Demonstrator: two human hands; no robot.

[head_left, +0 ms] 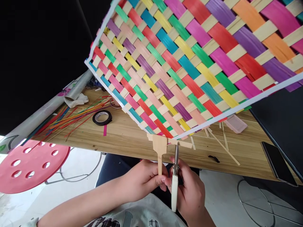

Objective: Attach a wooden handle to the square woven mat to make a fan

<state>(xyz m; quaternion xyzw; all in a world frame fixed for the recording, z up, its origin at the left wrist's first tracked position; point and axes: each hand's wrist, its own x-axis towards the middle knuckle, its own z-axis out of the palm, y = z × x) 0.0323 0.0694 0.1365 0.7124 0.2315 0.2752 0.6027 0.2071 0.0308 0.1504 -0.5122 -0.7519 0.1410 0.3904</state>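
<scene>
A large woven mat (189, 63) of many-coloured and pale strips, edged in white tape, is tilted up over the wooden table (123, 135). At its lowest corner hangs a pale wooden handle piece (160, 148). My left hand (144, 179) pinches the stem of that handle from below. My right hand (189, 189) grips small scissors (175, 170) with a cream handle, blades pointing up beside the handle at a pale strip sticking out under the mat's corner.
A roll of black tape (102, 117) and a bundle of coloured sticks (71, 116) lie at the table's left. Loose pale strips (222, 143), a pink case (235, 123) and a dark phone (278, 164) are at the right. A red stool (30, 165) stands lower left.
</scene>
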